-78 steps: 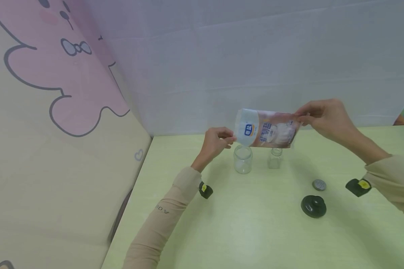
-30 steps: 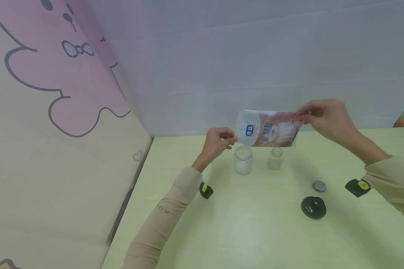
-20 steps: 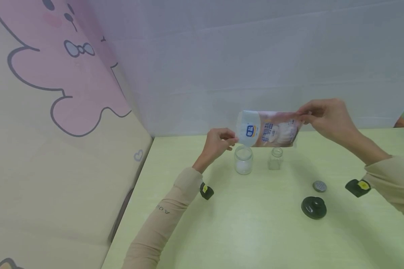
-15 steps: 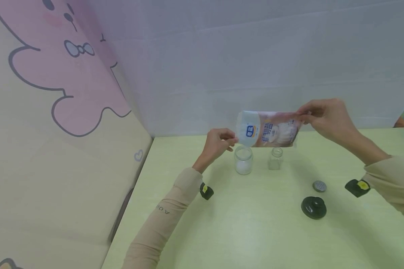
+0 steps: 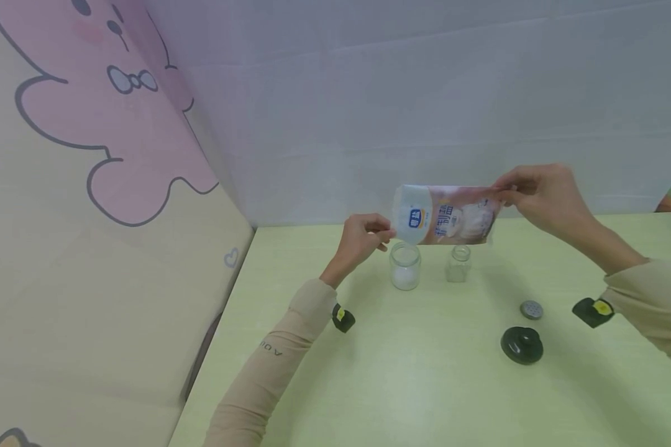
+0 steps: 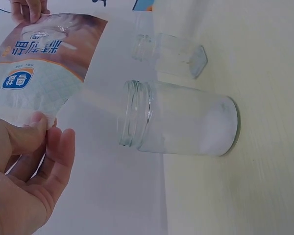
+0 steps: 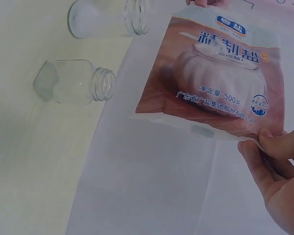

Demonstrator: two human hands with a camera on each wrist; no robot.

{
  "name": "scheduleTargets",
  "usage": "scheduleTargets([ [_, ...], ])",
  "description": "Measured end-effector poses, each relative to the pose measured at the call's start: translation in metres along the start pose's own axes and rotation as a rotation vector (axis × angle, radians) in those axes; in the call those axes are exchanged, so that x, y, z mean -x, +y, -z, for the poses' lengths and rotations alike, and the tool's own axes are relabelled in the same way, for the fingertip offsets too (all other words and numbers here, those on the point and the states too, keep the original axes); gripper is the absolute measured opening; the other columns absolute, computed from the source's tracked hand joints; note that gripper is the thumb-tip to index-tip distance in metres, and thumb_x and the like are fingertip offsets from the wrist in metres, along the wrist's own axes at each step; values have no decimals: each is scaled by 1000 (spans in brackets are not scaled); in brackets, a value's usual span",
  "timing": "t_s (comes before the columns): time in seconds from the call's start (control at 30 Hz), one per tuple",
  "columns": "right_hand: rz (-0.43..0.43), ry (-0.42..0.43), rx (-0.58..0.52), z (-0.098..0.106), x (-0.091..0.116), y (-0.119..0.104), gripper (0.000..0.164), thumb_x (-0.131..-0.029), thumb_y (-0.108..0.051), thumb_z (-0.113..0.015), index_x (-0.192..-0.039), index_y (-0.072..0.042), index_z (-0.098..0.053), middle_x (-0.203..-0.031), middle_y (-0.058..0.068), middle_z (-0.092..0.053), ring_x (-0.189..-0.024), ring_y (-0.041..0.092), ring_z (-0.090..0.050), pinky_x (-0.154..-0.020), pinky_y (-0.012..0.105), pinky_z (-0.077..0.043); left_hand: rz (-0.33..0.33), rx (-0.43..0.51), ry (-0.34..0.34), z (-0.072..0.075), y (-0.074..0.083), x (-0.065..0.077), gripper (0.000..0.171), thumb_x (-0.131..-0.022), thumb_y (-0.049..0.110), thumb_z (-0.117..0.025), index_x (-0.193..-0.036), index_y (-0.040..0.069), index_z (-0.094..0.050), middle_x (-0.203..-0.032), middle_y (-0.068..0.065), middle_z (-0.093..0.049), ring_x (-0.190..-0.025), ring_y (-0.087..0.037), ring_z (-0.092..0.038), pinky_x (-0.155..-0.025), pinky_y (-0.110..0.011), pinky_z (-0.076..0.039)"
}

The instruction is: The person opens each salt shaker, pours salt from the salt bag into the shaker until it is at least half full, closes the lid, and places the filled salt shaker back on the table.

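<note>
A pink and pale-blue salt bag is held sideways in the air between both hands. My left hand pinches a corner of its pale-blue end. At the other end, the thumb and fingers of my right hand pinch the upper corner, which sits higher than the left end. Just below the pale-blue end stands an uncapped round glass jar, white salt in its bottom. In the left wrist view, a faint pale streak runs from the bag's corner towards the jar's mouth.
Right of the jar stands a smaller square glass bottle, uncapped. A perforated metal shaker cap and a dark knobbed lid lie on the pale green table. White cloth hangs behind the table.
The white salt in the round jar looks higher than 2.6 seconds ago. Both hands and the bag have stayed almost in place.
</note>
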State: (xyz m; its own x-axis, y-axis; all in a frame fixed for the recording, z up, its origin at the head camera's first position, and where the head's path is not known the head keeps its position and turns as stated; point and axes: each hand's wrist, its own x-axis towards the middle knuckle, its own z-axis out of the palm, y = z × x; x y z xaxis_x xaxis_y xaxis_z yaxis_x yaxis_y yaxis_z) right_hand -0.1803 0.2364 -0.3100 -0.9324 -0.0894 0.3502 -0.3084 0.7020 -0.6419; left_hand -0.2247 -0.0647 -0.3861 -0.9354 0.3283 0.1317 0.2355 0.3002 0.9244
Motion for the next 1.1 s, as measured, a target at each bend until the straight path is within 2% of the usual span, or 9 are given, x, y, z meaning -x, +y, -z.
scheduleTargets([
  [0.1, 2, 3, 0, 0, 0, 0, 11, -85, 3, -65, -94, 1, -71, -94, 21, -68, -66, -11, -55, -55, 7, -43, 1, -5, 8, 0, 0, 0, 6, -84, 3, -70, -89, -1, -69, -84, -9, -70, -69, -20, -64, -59, -28, -59],
  [0.2, 2, 4, -5, 0, 0, 0, 11, -85, 3, -65, -94, 1, -71, -94, 21, -69, -66, -10, -55, -55, 8, -43, -2, -10, 9, 0, 0, 0, 6, -84, 3, -70, -89, 0, -69, -84, -9, -70, -67, -16, -63, -59, -28, -59],
  [0.53, 14, 16, -7, -1, -1, 2, 11, -84, 4, -66, -92, 0, -72, -92, 20, -69, -65, -8, -56, -53, 8, -43, -13, -14, 0, 0, -2, -1, 7, -85, 4, -70, -90, 0, -69, -84, -9, -70, -70, -23, -64, -59, -28, -59],
  [0.8, 13, 25, -9, -2, -1, 2, 11, -83, 3, -66, -91, -1, -72, -92, 19, -69, -65, -9, -57, -53, 9, -42, -15, -16, -2, 1, -2, 0, 7, -85, 4, -69, -90, -2, -69, -85, -11, -70, -79, -38, -65, -58, -27, -59],
  [1.1, 26, 29, -4, -3, -1, 0, 11, -84, 3, -65, -92, -1, -72, -92, 19, -69, -66, -9, -55, -56, 7, -42, -14, -19, 8, 2, -3, 0, 7, -84, 4, -70, -90, 0, -69, -84, -8, -70, -73, -27, -65, -58, -28, -59],
])
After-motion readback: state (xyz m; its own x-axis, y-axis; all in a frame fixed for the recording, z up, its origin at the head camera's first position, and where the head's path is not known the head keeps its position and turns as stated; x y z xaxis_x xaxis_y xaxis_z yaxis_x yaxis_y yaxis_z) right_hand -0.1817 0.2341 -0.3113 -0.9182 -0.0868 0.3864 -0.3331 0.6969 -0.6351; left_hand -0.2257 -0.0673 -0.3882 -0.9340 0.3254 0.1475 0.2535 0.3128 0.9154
